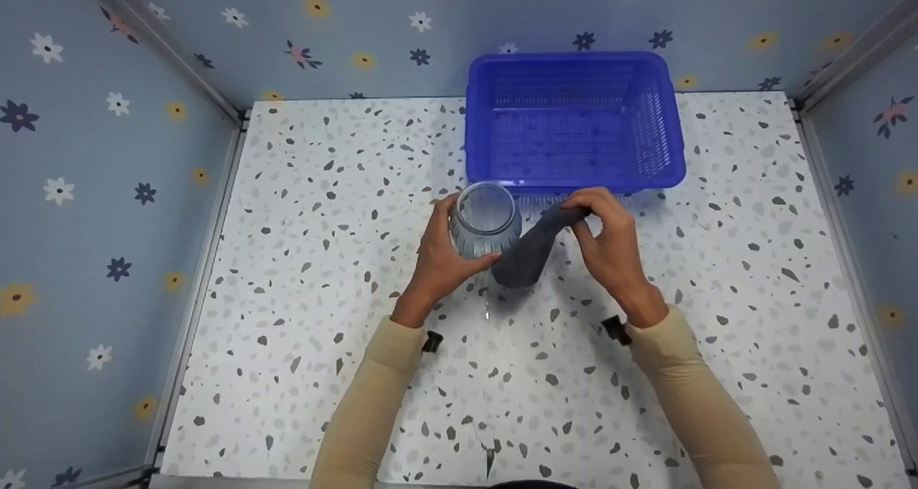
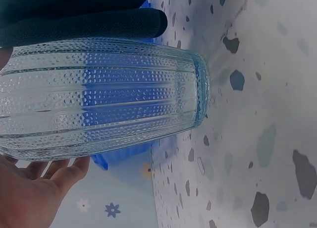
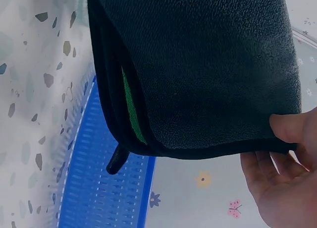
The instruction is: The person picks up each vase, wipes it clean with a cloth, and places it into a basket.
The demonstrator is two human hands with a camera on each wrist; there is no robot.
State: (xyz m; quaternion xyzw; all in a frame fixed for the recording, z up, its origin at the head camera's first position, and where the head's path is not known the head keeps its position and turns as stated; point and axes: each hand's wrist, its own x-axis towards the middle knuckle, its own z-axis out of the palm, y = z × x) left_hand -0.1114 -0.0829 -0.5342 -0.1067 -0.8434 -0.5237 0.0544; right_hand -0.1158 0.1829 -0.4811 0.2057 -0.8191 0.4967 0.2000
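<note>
A clear ribbed glass jar (image 1: 482,239) with a wide round mouth stands upright, mouth up, in the head view. My left hand (image 1: 441,256) grips it from the left side, thumb at the front. The left wrist view shows the jar's dotted, ribbed wall (image 2: 99,99); whether its base touches the table I cannot tell. To the right of the jar, my right hand (image 1: 609,234) pinches the upper end of a folded dark grey cloth (image 1: 527,259). The cloth hangs down beside the jar. A green inner layer and a dark loop show at its edge in the right wrist view.
A blue plastic basket (image 1: 574,186) with slotted walls sits at the back of the speckled table (image 1: 323,259), just behind the hands; nothing is visible inside it. Flower-patterned panels (image 1: 107,188) enclose the table at the back and both sides.
</note>
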